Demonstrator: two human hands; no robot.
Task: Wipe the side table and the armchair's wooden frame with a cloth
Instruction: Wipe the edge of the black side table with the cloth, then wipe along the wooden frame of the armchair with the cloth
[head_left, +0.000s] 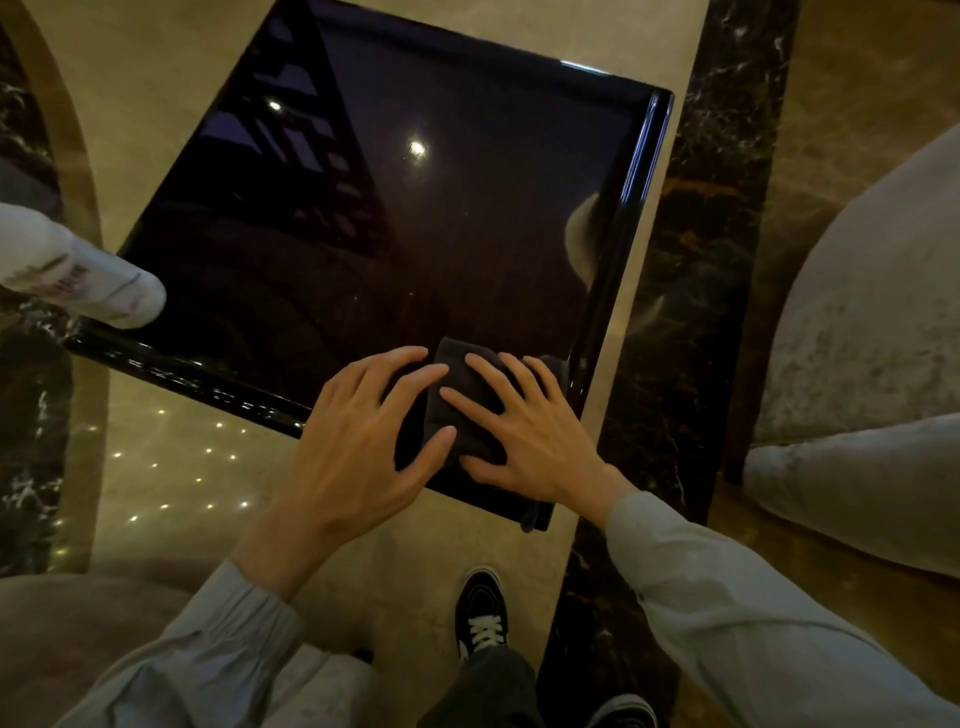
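Polished marble floor (171, 467), pale with dark veined bands, surrounds a low side table whose glossy black tabletop (415, 234) mirrors ceiling lights and a lattice of beams.

Both hands lie flat at the table's near right corner. The left hand (363, 441) has its fingers spread and straight, pressing down on the left part of a dark folded cloth (457, 395); the right hand (524, 431) does the same on the right part, fingers fanned toward the raised edge. Neither hand is curled round the fabric: they hold it by downward pressure alone. A tail of the cloth hangs over the near rim.

Outward from there, most of the tabletop stretches away up and to the left, and I judge nearly all of it remains to be covered. To do this step well, the palms should keep even pressure and push the cloth in long overlapping passes away from the body, running right into the moulded rim (639, 208) where dust would gather. On so reflective a finish streaks would show, so straight strokes seem wiser than circles.

Grey upholstered armchairs (872, 322) stand at right and lower left; no wooden frame is plainly visible, so that part looks not yet begun. Another person's white shoe (88, 275) sits at the table's left corner, and the wearer's own dark sneaker (480, 618) stands below.
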